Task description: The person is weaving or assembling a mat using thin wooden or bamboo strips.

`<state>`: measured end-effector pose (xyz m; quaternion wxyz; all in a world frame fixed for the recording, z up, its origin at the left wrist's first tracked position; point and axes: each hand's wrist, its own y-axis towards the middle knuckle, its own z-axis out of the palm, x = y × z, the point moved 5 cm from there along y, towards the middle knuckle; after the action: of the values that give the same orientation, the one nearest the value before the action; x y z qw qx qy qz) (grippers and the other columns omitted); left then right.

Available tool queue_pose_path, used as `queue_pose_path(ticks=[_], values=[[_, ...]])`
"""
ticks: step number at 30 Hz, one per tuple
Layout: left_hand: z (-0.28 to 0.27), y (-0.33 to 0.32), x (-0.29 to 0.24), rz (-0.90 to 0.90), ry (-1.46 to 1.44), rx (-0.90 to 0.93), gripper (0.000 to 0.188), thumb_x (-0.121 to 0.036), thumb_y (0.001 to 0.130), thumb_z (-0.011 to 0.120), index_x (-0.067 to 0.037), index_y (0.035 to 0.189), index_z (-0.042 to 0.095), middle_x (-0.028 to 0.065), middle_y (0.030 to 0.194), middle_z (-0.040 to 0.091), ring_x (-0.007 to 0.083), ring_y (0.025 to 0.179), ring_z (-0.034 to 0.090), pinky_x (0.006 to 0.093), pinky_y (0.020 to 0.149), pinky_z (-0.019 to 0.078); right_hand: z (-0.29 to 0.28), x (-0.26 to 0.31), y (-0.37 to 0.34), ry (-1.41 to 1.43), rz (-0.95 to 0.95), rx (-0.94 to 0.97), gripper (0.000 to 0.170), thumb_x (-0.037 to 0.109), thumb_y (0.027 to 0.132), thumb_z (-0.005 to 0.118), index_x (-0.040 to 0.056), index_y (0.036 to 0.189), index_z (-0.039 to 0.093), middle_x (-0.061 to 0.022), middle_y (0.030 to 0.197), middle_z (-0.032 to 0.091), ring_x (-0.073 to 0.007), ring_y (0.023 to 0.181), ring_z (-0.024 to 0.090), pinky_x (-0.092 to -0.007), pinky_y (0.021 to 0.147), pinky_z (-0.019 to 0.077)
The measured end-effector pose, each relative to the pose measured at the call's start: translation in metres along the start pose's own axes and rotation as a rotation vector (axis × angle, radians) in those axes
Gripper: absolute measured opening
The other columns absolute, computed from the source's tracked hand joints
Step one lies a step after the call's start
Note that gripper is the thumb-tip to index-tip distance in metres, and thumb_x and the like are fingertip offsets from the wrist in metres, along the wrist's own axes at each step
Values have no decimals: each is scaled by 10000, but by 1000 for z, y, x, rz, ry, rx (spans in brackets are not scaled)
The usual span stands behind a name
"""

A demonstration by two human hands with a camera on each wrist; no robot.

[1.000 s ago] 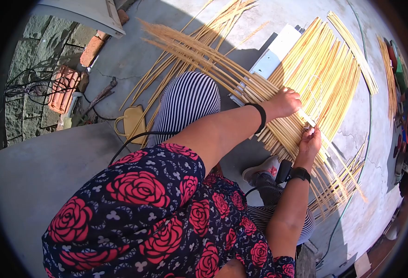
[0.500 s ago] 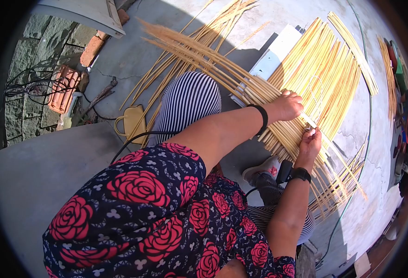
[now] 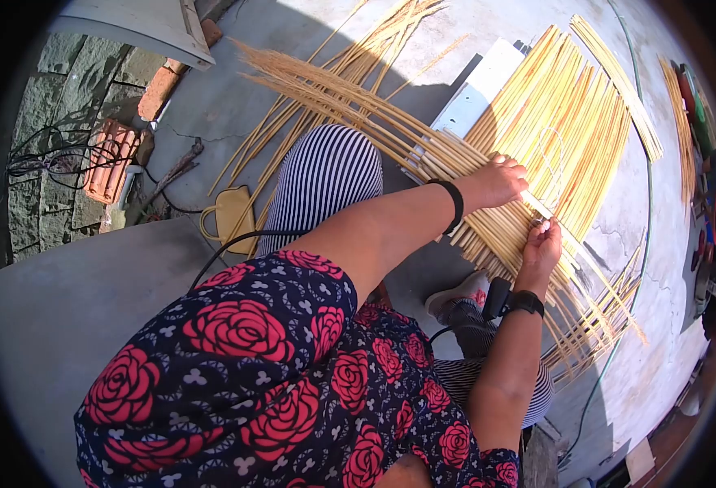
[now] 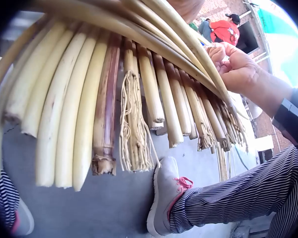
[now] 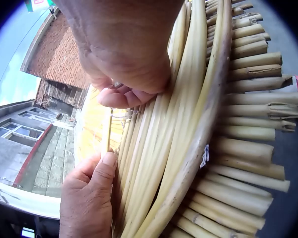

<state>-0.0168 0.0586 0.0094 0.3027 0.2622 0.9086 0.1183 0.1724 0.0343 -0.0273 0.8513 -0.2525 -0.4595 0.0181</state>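
Note:
Pale stalks [image 3: 565, 122] lie side by side in a mat, with a thin cord [image 3: 565, 167] looping over them. My left hand [image 3: 496, 184] rests across the stalks near the mat's lower edge; in the right wrist view its thumb and fingers pinch a slender stalk [image 5: 108, 131]. Close beside it, my right hand [image 3: 541, 246] has its fingertips together at the cord's end, beside the left hand's stalk. The right wrist view shows the right hand [image 5: 124, 54] with curled fingers; its fingertips partly hide what they pinch. Cut stalk ends [image 4: 64, 119] hang over the edge.
A white board [image 3: 481, 89] lies under the mat's far side. Feathery stalks [image 3: 317, 81] cross it on the left, and more bundles lie around. A green hose [image 3: 649, 203] runs along the right; a yellow bag [image 3: 234, 218] sits by the striped knee [image 3: 329, 167].
The head view has shifted slightly, so the stalks appear a little further left. Both hands keep nearly the same place and hold on the work.

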Motion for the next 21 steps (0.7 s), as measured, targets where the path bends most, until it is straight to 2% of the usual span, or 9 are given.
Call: queue_pose_path(ticks=[6, 9, 13, 18, 20, 21], values=[[-1, 0, -4, -25, 48, 46, 172, -257, 773, 651, -125, 879, 616, 35, 920, 562, 237, 980, 532, 419, 842, 387, -4, -2, 4, 9, 0, -44, 80, 77, 925, 518, 28, 865, 535, -6, 668, 523, -71, 536, 475, -172, 449, 435], [2, -1, -9, -38, 128, -20, 178, -256, 772, 642, -124, 889, 615, 36, 909, 570, 231, 966, 541, 416, 835, 387, -4, -3, 4, 6, -5, -55, 81, 72, 912, 537, 39, 837, 530, -8, 668, 527, -74, 537, 481, -176, 448, 435], [8, -1, -3, -36, 65, 16, 213, -232, 776, 632, -120, 957, 640, 34, 911, 582, 219, 964, 550, 398, 840, 403, -4, -1, 0, -22, -27, -104, 62, 86, 903, 564, 25, 911, 562, -22, 705, 558, -93, 557, 522, -193, 472, 458], [6, -2, -1, -37, 105, 13, 263, -224, 787, 626, -126, 1030, 656, 28, 921, 590, 217, 966, 555, 370, 844, 424, -10, -6, 3, -53, -49, -43, 100, 104, 916, 562, 16, 964, 561, -61, 791, 607, -129, 628, 595, -224, 567, 545], [7, 0, -1, -24, 33, -3, 265, -240, 786, 632, -125, 1023, 655, 31, 926, 590, 226, 970, 554, 383, 852, 417, -11, -7, 5, -82, -38, 15, 106, 104, 921, 554, 14, 977, 556, -77, 817, 621, -147, 667, 623, -242, 610, 573], [8, 1, -2, -18, 18, 2, 259, -241, 784, 633, -126, 1015, 654, 32, 927, 590, 227, 972, 553, 385, 855, 415, -14, -7, 4, -103, -42, -21, 94, 97, 921, 551, 15, 966, 551, -91, 837, 630, -156, 687, 636, -249, 616, 579]])
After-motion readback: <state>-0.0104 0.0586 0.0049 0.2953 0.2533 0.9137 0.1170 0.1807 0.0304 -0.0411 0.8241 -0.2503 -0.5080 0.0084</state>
